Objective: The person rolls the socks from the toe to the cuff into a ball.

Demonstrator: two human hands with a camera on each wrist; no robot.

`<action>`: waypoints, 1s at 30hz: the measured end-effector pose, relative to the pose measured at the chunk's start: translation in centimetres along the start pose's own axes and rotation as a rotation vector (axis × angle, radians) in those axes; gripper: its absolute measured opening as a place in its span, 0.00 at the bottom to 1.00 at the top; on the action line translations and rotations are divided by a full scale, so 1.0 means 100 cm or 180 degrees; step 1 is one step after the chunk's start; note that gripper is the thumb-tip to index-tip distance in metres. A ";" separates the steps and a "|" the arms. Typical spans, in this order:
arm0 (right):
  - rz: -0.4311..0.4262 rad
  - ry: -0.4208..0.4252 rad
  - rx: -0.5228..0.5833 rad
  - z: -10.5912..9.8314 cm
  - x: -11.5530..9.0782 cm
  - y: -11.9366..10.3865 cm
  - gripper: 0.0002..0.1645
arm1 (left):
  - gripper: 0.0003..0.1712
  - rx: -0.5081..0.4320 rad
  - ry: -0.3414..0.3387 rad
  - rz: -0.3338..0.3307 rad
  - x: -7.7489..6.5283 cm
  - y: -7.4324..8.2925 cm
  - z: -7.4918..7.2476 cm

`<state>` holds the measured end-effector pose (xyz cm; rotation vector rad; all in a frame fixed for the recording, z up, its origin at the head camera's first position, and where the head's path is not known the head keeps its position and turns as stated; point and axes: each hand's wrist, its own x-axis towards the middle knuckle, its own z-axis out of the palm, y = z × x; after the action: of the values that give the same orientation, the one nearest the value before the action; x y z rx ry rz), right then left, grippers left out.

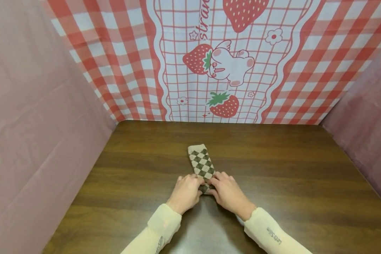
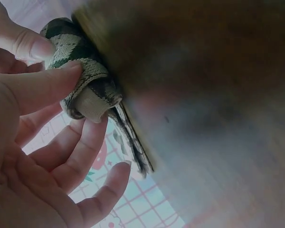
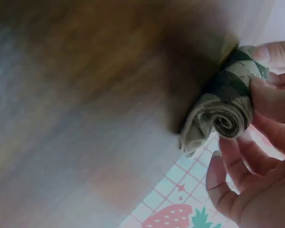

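Strawberry-printed cloth [image 1: 216, 63] is hung beyond the wooden table [image 1: 273, 169]; between the table's side edges, a diamond-patterned knit [image 1: 201, 162] is pinched at its rolled end by the left hand [image 1: 185, 193] and right hand [image 1: 230, 193].

A partly rolled, patterned knit sock [image 2: 76, 50] is pinched by the left hand [image 2: 38, 175] and touched by the right hand [image 2: 14, 38]; its flat end is laid along the tabletop [image 2: 204, 80], before a pink-gridded cloth [image 2: 140, 199].

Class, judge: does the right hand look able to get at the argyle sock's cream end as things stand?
Probably yes: the cream end lies uncovered on the wooden table beyond the right hand, though it may first need to release the argyle sock's rolled end.
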<state>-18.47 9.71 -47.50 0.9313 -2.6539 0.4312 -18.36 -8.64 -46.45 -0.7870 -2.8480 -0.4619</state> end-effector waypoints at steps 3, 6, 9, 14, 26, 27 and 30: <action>-0.0131 0.0074 -0.0068 0.000 -0.002 0.000 0.16 | 0.11 -0.0022 -0.0049 -0.0050 0.001 -0.001 0.001; -0.0241 0.0184 -0.0098 0.001 -0.003 0.000 0.17 | 0.11 -0.0029 -0.0068 -0.0081 0.002 -0.003 0.001; -0.0303 0.0255 -0.0088 0.001 -0.004 0.001 0.18 | 0.11 -0.0016 -0.0062 -0.0090 0.002 -0.003 0.002; -0.0377 0.0235 -0.0126 0.000 0.000 0.003 0.17 | 0.12 -0.0029 -0.0036 -0.0151 0.002 -0.003 0.003; -0.0202 -0.0207 0.0037 -0.009 0.017 0.007 0.13 | 0.16 0.0029 0.0006 -0.0169 0.000 -0.002 0.001; -0.0201 -0.0226 0.0080 -0.010 0.018 0.008 0.13 | 0.16 0.0068 0.0011 -0.0159 0.000 -0.001 0.002; -0.0148 -0.0304 0.0200 -0.011 0.019 0.009 0.14 | 0.18 0.0183 0.0067 -0.0133 -0.001 0.001 0.002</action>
<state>-20.26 9.72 -45.98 1.0556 -2.7117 0.4731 -18.22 -8.50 -46.66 -0.7097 -2.8492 -0.3894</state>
